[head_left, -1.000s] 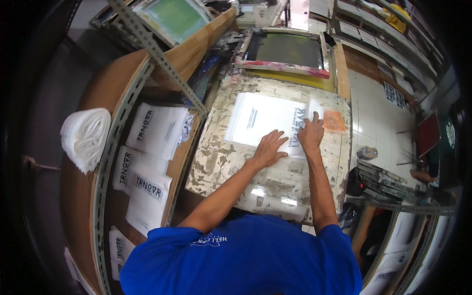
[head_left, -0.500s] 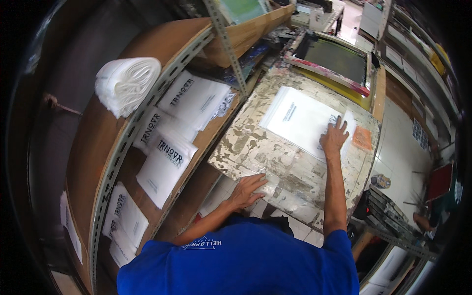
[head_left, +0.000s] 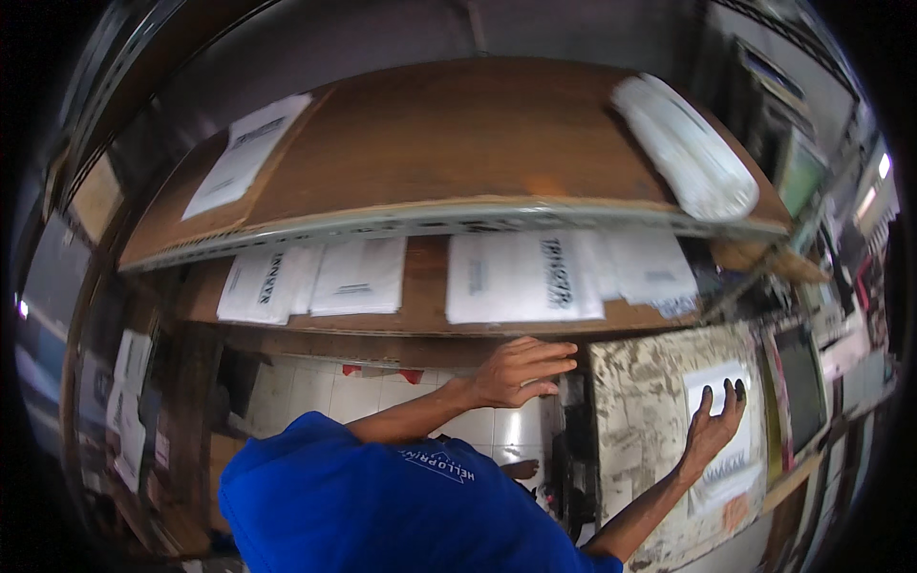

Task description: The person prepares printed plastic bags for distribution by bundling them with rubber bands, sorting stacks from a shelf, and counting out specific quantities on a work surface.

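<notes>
My left hand [head_left: 525,372] is in the air with its fingers stretched out and nothing in it, just in front of the lower shelf edge. The nearest stack of white printed bags [head_left: 501,279] lies on that shelf beyond it. My right hand [head_left: 714,428] has its fingers spread over a flat pile of white printed bags [head_left: 705,382] on the worktable [head_left: 626,382]. Whether its fingertips touch the pile cannot be made out. A small orange piece [head_left: 735,513] lies by the pile's near end.
A long wooden shelf [head_left: 458,134] spans ahead, bearing a folded white bundle [head_left: 693,153] and a printed white sheet [head_left: 246,158]. More printed stacks [head_left: 358,277] lie on the lower shelf. A framed printing screen [head_left: 800,387] stands at the table's right.
My view has swung left toward the shelves. My left hand has come off the table edge toward the lower shelf. My right hand's fingers are now spread and raised over the pile.
</notes>
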{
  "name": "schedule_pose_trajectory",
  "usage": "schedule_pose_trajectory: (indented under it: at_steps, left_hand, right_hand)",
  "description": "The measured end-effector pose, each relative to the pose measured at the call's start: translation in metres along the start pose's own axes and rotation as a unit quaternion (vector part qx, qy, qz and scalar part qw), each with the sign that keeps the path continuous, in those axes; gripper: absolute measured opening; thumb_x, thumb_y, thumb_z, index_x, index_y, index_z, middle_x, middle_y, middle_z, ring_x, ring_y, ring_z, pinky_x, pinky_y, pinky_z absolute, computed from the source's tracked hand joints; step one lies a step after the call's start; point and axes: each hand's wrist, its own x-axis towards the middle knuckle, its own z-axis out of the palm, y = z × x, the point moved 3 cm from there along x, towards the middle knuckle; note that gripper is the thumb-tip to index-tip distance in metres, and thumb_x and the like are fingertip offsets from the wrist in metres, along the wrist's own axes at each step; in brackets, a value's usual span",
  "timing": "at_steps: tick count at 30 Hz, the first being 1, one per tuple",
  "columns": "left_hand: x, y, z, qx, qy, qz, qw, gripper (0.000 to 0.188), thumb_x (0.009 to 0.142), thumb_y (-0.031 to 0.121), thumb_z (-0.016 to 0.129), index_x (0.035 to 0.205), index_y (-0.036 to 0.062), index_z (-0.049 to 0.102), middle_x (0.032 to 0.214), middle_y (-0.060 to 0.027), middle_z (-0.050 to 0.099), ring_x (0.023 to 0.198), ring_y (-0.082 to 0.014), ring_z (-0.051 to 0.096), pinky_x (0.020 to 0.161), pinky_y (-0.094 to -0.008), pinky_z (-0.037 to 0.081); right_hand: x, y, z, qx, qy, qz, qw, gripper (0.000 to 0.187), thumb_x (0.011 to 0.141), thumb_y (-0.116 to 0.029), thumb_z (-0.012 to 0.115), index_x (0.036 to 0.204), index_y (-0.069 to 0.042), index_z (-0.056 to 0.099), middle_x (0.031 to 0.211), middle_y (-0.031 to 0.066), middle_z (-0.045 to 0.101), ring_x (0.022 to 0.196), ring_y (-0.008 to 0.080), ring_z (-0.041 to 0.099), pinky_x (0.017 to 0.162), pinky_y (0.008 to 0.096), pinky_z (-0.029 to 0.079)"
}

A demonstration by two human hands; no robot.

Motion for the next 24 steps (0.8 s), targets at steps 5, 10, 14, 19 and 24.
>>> schedule_pose_trajectory:
  at_steps: [5,10,14,19,24]
  left_hand:
    - [-0.050,0.027,-0.199,0.161,0.200,0.042,0.966,0.036,0.078,0.018,0.078,0.111,0.0051,0.071,0.117,-0.0158,0.070,0.093,-0.0283,0.070,0.073,-0.0380,0.053]
    - [-0.130,0.043,-0.380,0.387,0.341,-0.026,0.856,0.035,0.080,0.015,0.076,0.113,0.0036,0.071,0.115,-0.0155,0.071,0.100,-0.0318,0.069,0.084,-0.0402,0.053]
    - [-0.175,0.029,-0.503,0.445,0.394,-0.105,0.797,0.034,0.082,0.012,0.074,0.115,0.0021,0.069,0.116,-0.0175,0.070,0.108,-0.0349,0.065,0.093,-0.0407,0.050]
    - [-0.228,-0.015,-0.603,0.501,0.393,-0.209,0.742,0.037,0.087,0.023,0.071,0.118,0.0023,0.068,0.126,-0.0217,0.063,0.123,-0.0376,0.055,0.102,-0.0447,0.043]
    - [-0.262,-0.060,-0.628,0.536,0.377,-0.334,0.678,0.053,0.091,0.042,0.064,0.129,0.0045,0.062,0.144,-0.0259,0.047,0.140,-0.0447,0.035,0.112,-0.0541,0.032]
  right_hand:
    - [0.009,-0.191,0.014,0.156,-0.060,-0.126,0.978,0.037,0.090,-0.010,0.068,0.123,0.003,0.062,0.123,0.0204,0.061,0.110,0.0346,0.061,0.092,0.0422,0.049]
    - [0.009,-0.389,0.027,0.250,-0.162,-0.321,0.899,0.048,0.084,-0.015,0.073,0.127,0.000,0.061,0.116,0.0210,0.065,0.105,0.0342,0.064,0.089,0.0412,0.051]
    - [0.018,-0.528,0.052,0.296,-0.241,-0.438,0.813,0.071,0.078,-0.032,0.079,0.138,-0.004,0.054,0.119,0.0225,0.065,0.108,0.0347,0.065,0.092,0.0432,0.051]
    - [0.035,-0.686,0.107,0.234,-0.282,-0.539,0.759,0.090,0.077,-0.042,0.079,0.149,-0.006,0.039,0.133,0.0259,0.057,0.123,0.0416,0.056,0.101,0.0493,0.046]
    - [0.055,-0.825,0.221,0.185,-0.262,-0.574,0.753,0.090,0.077,-0.035,0.079,0.151,-0.006,0.036,0.143,0.0250,0.049,0.133,0.0377,0.048,0.111,0.0447,0.040]
